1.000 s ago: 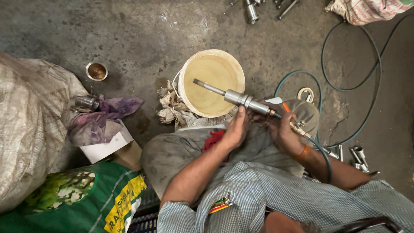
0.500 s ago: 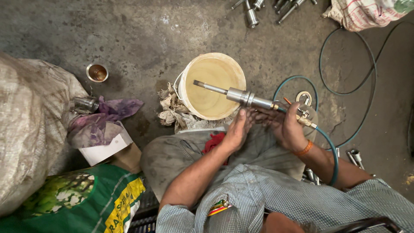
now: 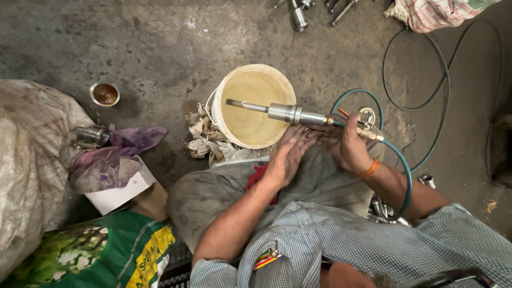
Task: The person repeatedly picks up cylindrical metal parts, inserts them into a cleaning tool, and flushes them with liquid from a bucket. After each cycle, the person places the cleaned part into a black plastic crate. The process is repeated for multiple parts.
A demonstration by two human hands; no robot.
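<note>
A small metal cup [image 3: 105, 94] stands far left on the floor. The cream bucket [image 3: 255, 106] sits centre. The metal tool [image 3: 282, 112] lies across its rim, beyond the left hand [image 3: 288, 154], whose fingers are flat and extended. The right hand [image 3: 349, 146] grips the tool's hose end.

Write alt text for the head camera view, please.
Seen from above, a seated person's left hand and right hand hold a metal cylindrical tool on a green hose over a cream bucket on a stained concrete floor.
</note>
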